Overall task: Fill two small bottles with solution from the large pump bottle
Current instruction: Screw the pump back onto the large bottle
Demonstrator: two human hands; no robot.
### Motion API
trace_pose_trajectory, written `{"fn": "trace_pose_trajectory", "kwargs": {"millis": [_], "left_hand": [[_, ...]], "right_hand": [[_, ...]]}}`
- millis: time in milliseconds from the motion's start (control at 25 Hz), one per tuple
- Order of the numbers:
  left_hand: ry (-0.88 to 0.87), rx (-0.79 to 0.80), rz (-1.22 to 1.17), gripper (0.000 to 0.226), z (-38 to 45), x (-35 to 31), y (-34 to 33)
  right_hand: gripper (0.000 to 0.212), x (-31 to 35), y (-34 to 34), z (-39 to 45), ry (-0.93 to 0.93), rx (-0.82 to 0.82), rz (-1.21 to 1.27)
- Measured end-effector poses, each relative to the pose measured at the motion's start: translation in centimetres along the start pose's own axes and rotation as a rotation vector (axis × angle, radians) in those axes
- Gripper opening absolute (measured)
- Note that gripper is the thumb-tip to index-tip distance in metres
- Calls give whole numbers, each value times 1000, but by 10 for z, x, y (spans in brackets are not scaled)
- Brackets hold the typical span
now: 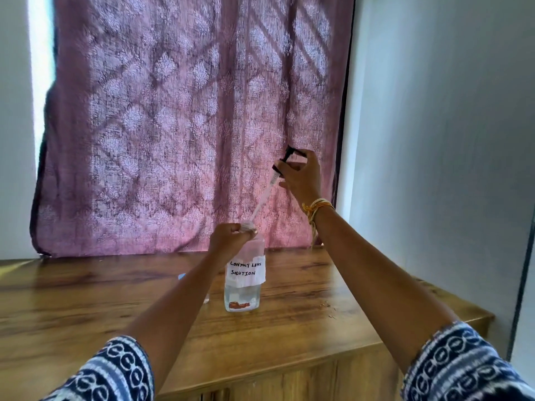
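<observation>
1. A small bottle (206, 298), possibly two, is mostly hidden behind the left forearm on the counter (86, 299).
2. The neck of the large pump bottle (244, 280), standing upright on the counter, is clasped by the curled left grip (228, 240).
3. The black pump head (285, 160) is pinched in the right grip (302, 176), its tube (262, 199) slanting down to the bottle mouth.

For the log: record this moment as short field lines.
surface: wooden cabinet top
large bottle: upright, clear, handwritten label
left hand: grips bottle neck
right hand: fingers hold the black pump head, lifted clear of the bottle
dip tube: tilted, lower end near the bottle mouth
small bottles: mostly hidden behind left forearm
</observation>
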State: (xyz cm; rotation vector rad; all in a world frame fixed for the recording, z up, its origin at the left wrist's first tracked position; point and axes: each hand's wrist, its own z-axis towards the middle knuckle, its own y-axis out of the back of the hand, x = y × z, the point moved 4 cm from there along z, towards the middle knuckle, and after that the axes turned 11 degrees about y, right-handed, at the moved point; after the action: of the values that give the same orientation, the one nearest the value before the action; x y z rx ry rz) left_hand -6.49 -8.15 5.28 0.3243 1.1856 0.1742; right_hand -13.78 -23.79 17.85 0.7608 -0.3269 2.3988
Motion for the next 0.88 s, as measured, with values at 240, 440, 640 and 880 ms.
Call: {"fn": "trace_pose_trajectory", "kwargs": {"millis": [240,440,640,880], "left_hand": [[45,-12,-43,27,-4,-2,-3],[66,-16,-49,24,-2,-2,-2],[68,-3,-53,17,-3,0,-2],[97,-16,-80,18,-3,1,-2]], "right_hand": [[44,50,-8,36,123,39,-10],[48,67,-15,46,117,89,-49],[48,57,-25,33,57,201,-121],[51,11,-44,-5,-42,360,-192]]}}
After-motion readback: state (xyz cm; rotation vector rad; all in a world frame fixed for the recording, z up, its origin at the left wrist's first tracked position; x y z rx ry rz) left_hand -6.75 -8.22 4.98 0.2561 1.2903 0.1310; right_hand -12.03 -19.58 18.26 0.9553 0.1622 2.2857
